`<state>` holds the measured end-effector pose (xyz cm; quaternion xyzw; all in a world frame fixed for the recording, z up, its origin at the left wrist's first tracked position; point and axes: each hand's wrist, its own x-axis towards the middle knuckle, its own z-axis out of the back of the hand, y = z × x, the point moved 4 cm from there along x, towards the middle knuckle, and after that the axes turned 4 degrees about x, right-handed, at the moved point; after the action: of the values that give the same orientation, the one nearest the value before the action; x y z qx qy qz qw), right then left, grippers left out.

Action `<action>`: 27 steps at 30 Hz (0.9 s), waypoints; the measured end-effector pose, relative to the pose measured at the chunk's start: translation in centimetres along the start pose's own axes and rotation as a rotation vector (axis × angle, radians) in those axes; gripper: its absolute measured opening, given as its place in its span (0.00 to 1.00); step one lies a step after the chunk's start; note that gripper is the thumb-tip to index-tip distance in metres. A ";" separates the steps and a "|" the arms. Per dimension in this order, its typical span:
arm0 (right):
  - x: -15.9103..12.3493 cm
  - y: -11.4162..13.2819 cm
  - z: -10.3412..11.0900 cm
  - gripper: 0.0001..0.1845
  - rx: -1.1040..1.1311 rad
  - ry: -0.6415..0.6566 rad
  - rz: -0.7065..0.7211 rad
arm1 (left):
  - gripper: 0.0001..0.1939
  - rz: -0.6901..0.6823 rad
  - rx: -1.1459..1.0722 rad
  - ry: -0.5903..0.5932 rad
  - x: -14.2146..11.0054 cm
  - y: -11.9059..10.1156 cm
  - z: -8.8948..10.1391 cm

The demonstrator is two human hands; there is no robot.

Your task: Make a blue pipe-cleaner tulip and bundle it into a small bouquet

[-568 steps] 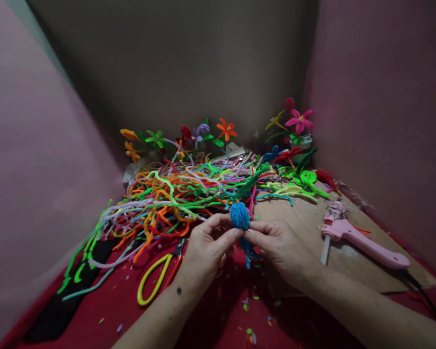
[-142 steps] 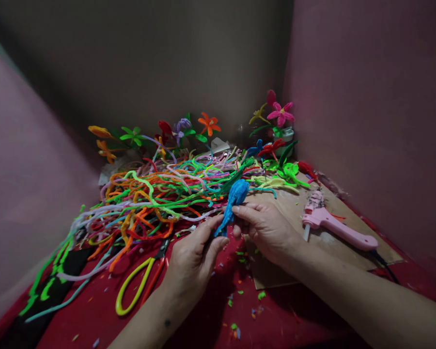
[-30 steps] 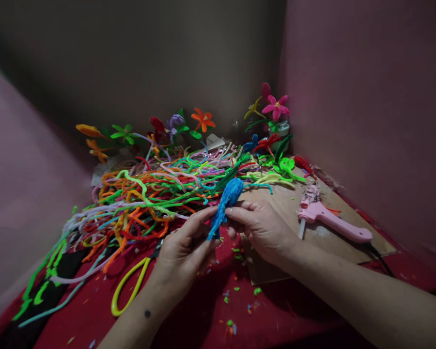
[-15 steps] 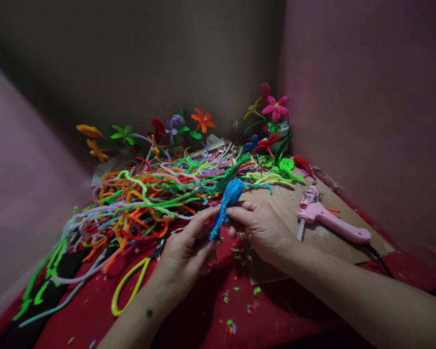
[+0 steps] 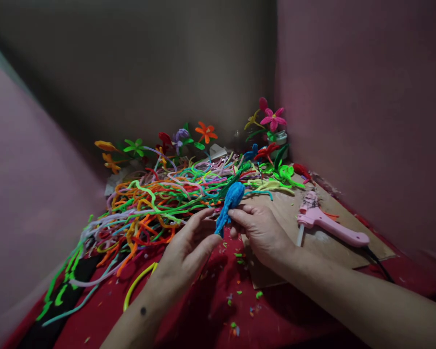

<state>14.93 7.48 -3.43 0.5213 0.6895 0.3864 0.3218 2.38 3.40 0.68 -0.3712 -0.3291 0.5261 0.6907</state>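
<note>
Between my two hands is a blue pipe-cleaner flower bud (image 5: 234, 195), its rounded head up and its stems hanging down at a slant. My right hand (image 5: 258, 230) pinches it just below the head with thumb and fingertips. My left hand (image 5: 196, 245) is closed round the lower stem ends, thumb against them; part of its fingers is hidden behind the bud. Behind the hands spreads a big tangled heap of coloured pipe cleaners (image 5: 156, 203).
A pink glue gun (image 5: 330, 225) lies on a brown board (image 5: 276, 261) at the right. Yellow scissor handles (image 5: 138, 283) show beside my left forearm. Finished pipe-cleaner flowers (image 5: 206, 132) stand along the back. Small fuzzy scraps (image 5: 234, 327) dot the red cloth (image 5: 203, 310).
My left hand's thumb has moved up onto the lower stem ends. The right hand keeps its pinch. The whole view has shifted slightly, and my left forearm covers more of the scissors.
</note>
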 end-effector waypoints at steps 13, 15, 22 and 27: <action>-0.2 0.8 0.0 0.12 -0.135 0.024 0.158 | 0.10 -0.619 0.922 -0.432 1.2 -1.1 -2.4; -0.1 1.1 0.0 0.12 -0.162 0.034 0.186 | 0.11 -0.635 0.869 -0.436 1.2 -1.1 -2.2; 0.0 1.7 -0.4 0.05 0.073 0.074 0.190 | 0.11 -0.538 0.616 -0.441 1.2 -1.5 -1.5; 0.2 2.5 -0.1 0.12 0.220 0.164 0.207 | 0.11 -0.480 0.518 -0.408 1.1 -1.3 -1.1</action>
<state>15.97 8.06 -1.27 0.5883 0.6941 0.3811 0.1640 4.23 4.10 1.33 0.0144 -0.3932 0.4782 0.7852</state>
